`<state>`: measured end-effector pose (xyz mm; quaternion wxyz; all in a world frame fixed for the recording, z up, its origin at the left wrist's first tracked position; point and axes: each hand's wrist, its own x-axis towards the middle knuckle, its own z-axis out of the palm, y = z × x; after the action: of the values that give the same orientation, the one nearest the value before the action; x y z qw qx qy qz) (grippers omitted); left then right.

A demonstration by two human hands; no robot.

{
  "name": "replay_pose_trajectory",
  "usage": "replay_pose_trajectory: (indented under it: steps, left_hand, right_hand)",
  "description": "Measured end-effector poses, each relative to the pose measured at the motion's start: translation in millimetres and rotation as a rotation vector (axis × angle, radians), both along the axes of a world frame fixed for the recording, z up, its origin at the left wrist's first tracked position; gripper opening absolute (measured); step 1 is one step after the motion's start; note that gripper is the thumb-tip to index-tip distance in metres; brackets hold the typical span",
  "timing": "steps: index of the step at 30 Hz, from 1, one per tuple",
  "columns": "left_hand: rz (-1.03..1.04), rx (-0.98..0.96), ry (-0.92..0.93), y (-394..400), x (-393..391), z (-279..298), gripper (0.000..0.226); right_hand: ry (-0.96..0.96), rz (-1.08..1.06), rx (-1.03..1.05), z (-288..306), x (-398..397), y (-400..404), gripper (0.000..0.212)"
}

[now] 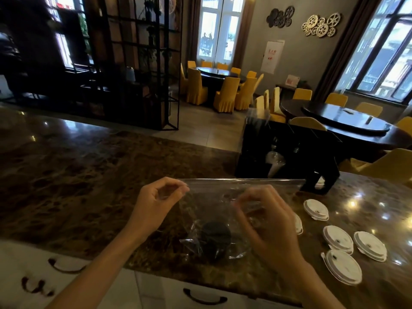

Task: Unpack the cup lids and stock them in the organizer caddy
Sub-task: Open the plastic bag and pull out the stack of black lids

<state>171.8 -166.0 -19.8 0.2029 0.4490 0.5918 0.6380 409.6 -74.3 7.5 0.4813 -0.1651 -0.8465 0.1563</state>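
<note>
A clear plastic bag (214, 197) is held up over the brown marble counter (78, 175). My left hand (156, 201) pinches its top left corner. My right hand (267, 221) grips the bag near its middle. Black lids (215, 238) sit stacked at the bottom of the bag. Several white cup lids (338, 239) lie loose on the counter to the right of my right hand. The black organizer caddy (287, 152) stands behind the bag at the back right, with clear cups (275, 161) in one of its slots.
White cabinet drawers with dark handles (205, 298) run below the counter's front edge. Beyond the counter are round dark dining tables (347, 121) with yellow chairs and a black metal shelf frame (138, 63).
</note>
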Motion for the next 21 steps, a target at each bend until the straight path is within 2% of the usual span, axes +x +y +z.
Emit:
replay_pose_trajectory:
  steps: [2, 7, 16, 21]
  left_hand:
    - [0.004, 0.005, 0.018, 1.5, 3.5, 2.9, 0.006]
    - [-0.024, 0.053, 0.051, 1.7, 7.7, 11.7, 0.012]
    - [-0.055, 0.076, 0.031, 6.2, 6.7, 9.3, 0.012]
    - [-0.055, 0.077, -0.022, 8.8, 6.4, 7.3, 0.015]
  right_hand:
    - [-0.080, 0.016, 0.089, -5.1, -22.7, -9.0, 0.024]
    - [-0.112, -0.057, 0.150, -11.9, -56.2, -9.8, 0.034]
    - [-0.026, -0.095, 0.243, -19.0, -73.5, 3.0, 0.024]
    - [-0.009, -0.072, 0.255, -23.3, -78.0, 8.1, 0.032]
